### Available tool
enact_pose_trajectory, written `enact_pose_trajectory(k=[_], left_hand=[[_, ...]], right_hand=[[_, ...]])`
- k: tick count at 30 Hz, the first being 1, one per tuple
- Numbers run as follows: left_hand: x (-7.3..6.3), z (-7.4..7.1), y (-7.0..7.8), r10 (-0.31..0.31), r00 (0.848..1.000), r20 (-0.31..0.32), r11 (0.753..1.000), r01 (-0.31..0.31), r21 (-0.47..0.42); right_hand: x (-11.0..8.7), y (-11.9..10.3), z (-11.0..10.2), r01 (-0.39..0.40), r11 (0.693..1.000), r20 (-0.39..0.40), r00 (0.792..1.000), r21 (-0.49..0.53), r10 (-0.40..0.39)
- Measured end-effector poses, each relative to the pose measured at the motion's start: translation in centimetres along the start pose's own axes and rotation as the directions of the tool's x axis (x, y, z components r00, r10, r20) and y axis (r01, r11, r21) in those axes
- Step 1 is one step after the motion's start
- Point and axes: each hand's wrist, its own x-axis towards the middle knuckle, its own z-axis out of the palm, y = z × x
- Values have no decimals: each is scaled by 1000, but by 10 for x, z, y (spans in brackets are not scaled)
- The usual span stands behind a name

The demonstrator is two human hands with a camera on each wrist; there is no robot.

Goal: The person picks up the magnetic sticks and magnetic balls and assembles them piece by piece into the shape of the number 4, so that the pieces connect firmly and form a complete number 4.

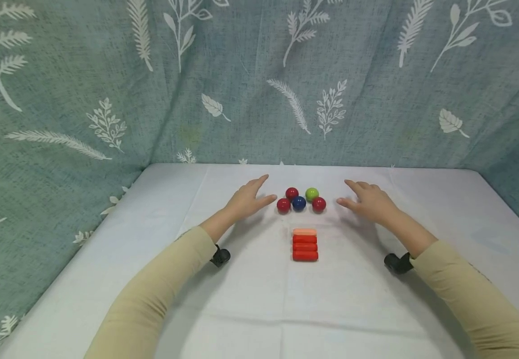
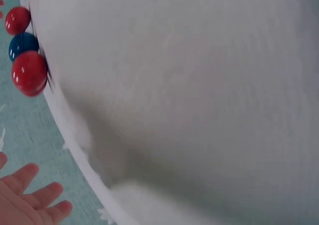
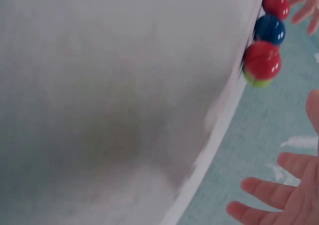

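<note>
My left hand (image 1: 247,200) hovers left of a cluster of small glossy balls, its fingers stretched toward them and holding nothing. Opposite it, my right hand (image 1: 371,201) is held just right of the cluster, fingers spread and bare. A blue ball (image 1: 299,203) sits in the middle of the group. Around it are a red ball (image 1: 283,205) at the left, another red ball (image 1: 292,194) behind, a green ball (image 1: 312,194) at the back right and a third red ball (image 1: 319,204) at the right. Both wrist views show spread fingers apart from the balls.
Nearer than the balls, several short red cylinders (image 1: 305,247) lie stacked in a row, the farthest one (image 1: 304,232) paler orange. A white cloth (image 1: 250,304) covers the table. Behind it hangs a green leaf-patterned curtain (image 1: 241,75). Each wrist carries a small black camera (image 1: 220,257).
</note>
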Motion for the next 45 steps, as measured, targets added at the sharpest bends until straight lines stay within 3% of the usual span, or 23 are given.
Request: enact_pose_trajectory(k=[5, 11, 17, 23, 35, 45], left_hand=[[-1, 6, 6, 14, 1000, -2, 998, -14, -66], [-1, 11, 12, -4, 1000, -5, 994, 3, -109], [-4, 14, 20, -4, 999, -34, 1000, 4, 5], [-15, 16, 34, 45, 996, -78, 992, -35, 120], [-27, 23, 49, 90, 991, 103, 994, -96, 49], [-27, 34, 57, 126, 976, 176, 985, -144, 94]], right_hand=[[-5, -16, 1, 14, 999, -19, 1000, 30, -13], [-12, -34, 7, 110, 986, -35, 994, 125, -107], [-14, -48, 13, 196, 960, -19, 980, 199, -196], [-13, -59, 21, 246, 948, 12, 967, 201, -253], [-12, -62, 24, 256, 939, 67, 958, 230, -277], [-13, -63, 27, 280, 935, 88, 948, 218, -305]])
